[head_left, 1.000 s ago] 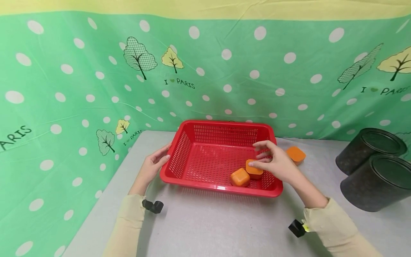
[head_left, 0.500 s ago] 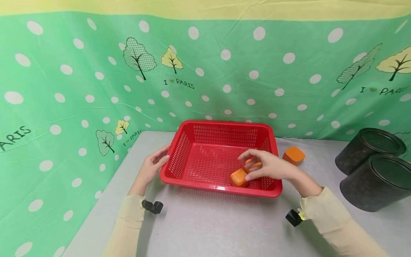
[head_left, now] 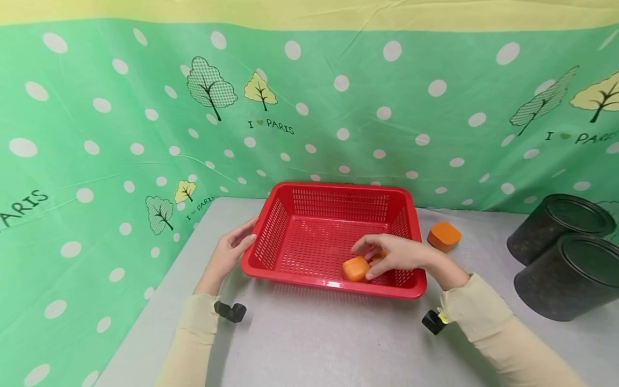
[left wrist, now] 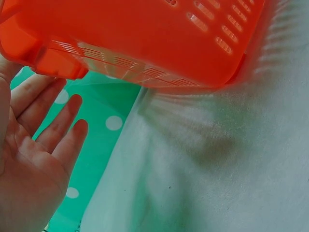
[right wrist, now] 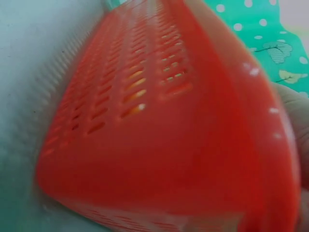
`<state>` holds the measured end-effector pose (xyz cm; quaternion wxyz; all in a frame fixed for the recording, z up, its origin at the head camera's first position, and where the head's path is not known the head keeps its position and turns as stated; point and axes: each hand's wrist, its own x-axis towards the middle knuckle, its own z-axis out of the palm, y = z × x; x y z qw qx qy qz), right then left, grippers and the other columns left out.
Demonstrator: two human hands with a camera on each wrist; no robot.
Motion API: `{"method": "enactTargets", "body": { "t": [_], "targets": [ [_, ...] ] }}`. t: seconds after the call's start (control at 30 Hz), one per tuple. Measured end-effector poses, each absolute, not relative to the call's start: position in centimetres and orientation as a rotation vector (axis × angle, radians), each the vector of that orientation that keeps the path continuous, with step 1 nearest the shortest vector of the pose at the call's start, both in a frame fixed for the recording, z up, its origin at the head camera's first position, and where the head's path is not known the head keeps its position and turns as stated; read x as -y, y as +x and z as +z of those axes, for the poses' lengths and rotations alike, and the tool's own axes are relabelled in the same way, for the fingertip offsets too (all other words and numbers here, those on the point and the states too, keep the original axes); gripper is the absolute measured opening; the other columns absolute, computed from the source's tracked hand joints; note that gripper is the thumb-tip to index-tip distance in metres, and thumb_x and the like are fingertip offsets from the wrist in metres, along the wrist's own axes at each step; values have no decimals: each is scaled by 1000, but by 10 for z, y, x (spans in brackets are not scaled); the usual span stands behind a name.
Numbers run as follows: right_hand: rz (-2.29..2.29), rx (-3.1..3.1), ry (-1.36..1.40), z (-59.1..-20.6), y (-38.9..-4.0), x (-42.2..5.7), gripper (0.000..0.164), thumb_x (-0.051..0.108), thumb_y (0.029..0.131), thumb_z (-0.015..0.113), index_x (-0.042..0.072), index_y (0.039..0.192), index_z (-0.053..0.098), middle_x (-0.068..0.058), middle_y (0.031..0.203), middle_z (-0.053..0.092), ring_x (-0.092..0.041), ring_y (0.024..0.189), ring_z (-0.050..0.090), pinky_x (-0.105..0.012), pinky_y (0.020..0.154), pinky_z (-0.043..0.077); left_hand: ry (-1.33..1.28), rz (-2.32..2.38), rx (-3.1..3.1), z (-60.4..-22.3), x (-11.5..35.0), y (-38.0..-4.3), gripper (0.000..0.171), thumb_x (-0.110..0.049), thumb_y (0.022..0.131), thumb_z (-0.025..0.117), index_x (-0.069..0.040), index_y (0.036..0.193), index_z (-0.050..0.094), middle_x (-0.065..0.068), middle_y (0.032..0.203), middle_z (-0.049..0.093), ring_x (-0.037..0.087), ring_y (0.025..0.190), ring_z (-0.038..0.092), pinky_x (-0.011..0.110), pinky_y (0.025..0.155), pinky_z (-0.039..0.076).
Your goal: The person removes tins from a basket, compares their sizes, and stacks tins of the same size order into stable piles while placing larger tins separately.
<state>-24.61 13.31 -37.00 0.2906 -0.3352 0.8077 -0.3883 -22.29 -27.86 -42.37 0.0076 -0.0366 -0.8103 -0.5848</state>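
Observation:
A red perforated plastic basket (head_left: 300,280) stands on the table before me. At its left rim rests my left hand (head_left: 227,255), thumb uppermost. In the left wrist view the other fingers (left wrist: 63,121) lie fairly straight beneath the rim. My right hand (head_left: 401,252) reaches over the right side into the basket, thumb and forefinger curved about a rounded orange block (head_left: 355,269). A second orange block (head_left: 381,255) is mostly covered by that hand. From the right wrist, the basket's side (right wrist: 159,154) fills most of the view, with orange showing through its slots.
Outside the basket, a third orange block (head_left: 445,235) sits by the back right corner. Two dark lidded cans (head_left: 563,279) stand farther right on the pale table (head_left: 309,338). A green dotted cloth (head_left: 329,80) hangs behind and on the left.
My right hand has moved left and down over the two blocks in the basket. The nearer block has shifted slightly left; the other is now largely covered. The left hand stays put.

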Motion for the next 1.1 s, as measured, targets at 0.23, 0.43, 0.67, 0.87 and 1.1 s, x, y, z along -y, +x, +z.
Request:
{"method": "enactTargets", "body": {
  "t": [0.23, 0.43, 0.67, 0.87, 1.1],
  "targets": [
    [-948, -2175, -855, -374, -246, -129, 56, 21, 84, 78, 2, 133, 60, -11, 127, 66, -25, 112, 61, -34, 94, 57, -109, -1802, 2557, -424, 278, -222, 54, -28, 101, 59, -16, 151, 44, 14, 154, 47, -15, 109, 57, 9, 92, 50],
    [-942, -2138, -898, -376, -245, -129, 46, 19, 86, 76, 7, 129, 65, -8, 122, 68, -23, 110, 62, -33, 94, 57, -106, -1802, 2554, -423, 278, -223, 54, -28, 101, 59, -16, 151, 44, 14, 153, 47, -15, 109, 58, 9, 92, 50],
    [-975, -2051, -924, -378, -244, -127, 43, 19, 89, 73, 8, 129, 63, -9, 126, 66, -28, 120, 60, -40, 100, 56, -111, -1813, 2540, -423, 278, -223, 54, -26, 101, 59, -13, 151, 44, 16, 153, 47, -15, 108, 58, 9, 92, 50],
    [-981, -1993, -976, -377, -245, -123, 37, 22, 92, 69, 10, 126, 61, -7, 128, 65, -26, 124, 57, -42, 106, 51, -109, -1814, 2535, -424, 279, -222, 54, -25, 101, 59, -13, 151, 44, 16, 153, 47, -15, 108, 58, 8, 93, 50],
    [-978, -1973, -944, -380, -246, -121, 36, 24, 93, 67, 14, 127, 58, -4, 132, 61, -26, 130, 52, -42, 109, 47, -85, -1799, 2552, -423, 278, -222, 54, -28, 101, 59, -14, 151, 44, 15, 153, 47, -15, 109, 57, 8, 93, 49]
  ]
}}
